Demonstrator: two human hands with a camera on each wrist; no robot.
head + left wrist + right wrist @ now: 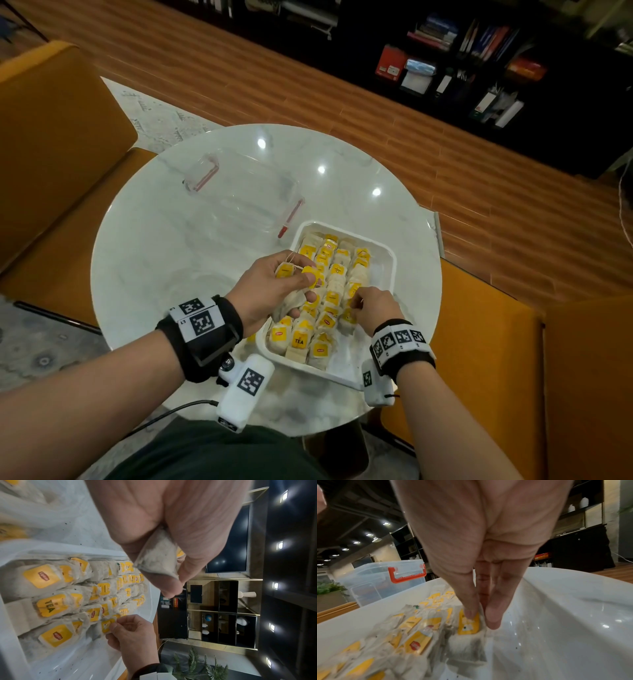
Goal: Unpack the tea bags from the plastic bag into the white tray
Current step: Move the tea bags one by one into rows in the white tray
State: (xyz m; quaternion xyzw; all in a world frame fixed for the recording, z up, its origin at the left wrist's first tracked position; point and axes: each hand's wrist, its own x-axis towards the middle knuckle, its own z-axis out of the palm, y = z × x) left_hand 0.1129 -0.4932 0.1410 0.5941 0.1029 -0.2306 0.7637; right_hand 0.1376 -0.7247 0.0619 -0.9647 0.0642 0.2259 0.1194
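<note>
The white tray (393,263) stands on the right half of a round marble table and holds rows of tea bags (337,270) with yellow tags. My left hand (301,284) hovers over the tray's left edge and grips a small bunch of tea bags (291,301); one grey pouch (157,557) shows between thumb and fingers. My right hand (356,303) reaches into the tray's right row, where thumb and forefinger (471,609) pinch the top of a tea bag (469,626) standing in the tray. The crumpled clear plastic bag (34,513) lies beside the tray's near-left side.
A clear plastic box (246,192) with red latches stands at the table's back left. Orange chairs (51,154) flank the table on both sides. The tray's right strip (556,608) holds no bags. Dark shelving lines the far wall.
</note>
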